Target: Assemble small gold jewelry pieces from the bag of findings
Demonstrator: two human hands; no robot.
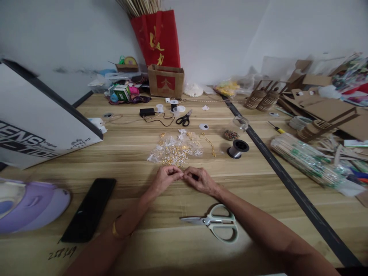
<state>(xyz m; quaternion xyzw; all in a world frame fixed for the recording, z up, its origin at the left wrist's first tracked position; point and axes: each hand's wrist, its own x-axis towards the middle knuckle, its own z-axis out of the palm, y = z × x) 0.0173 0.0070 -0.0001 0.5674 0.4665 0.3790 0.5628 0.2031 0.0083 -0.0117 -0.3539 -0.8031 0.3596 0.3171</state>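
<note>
My left hand [166, 178] and my right hand [200, 179] meet fingertip to fingertip over the table, each pinched closed. Whatever lies between the fingers is too small to make out; a faint thin thread [184, 209] seems to hang below them. Just beyond the fingers spreads a pile of gold and clear beads [176, 155] on small plastic bags [169, 142]. A gold chain [209, 143] lies to the right of the pile. Nearer my body, green-handled scissors [214, 221] rest below my right hand, blades pointing left.
A spool of clear line [238, 148] and a tub of mixed beads [231, 134] stand right of the pile. Black scissors [184, 118] lie behind it. A black phone [89, 210] is at left, near a large white box [43, 119]. Wrapped sticks [306, 159] lie at right.
</note>
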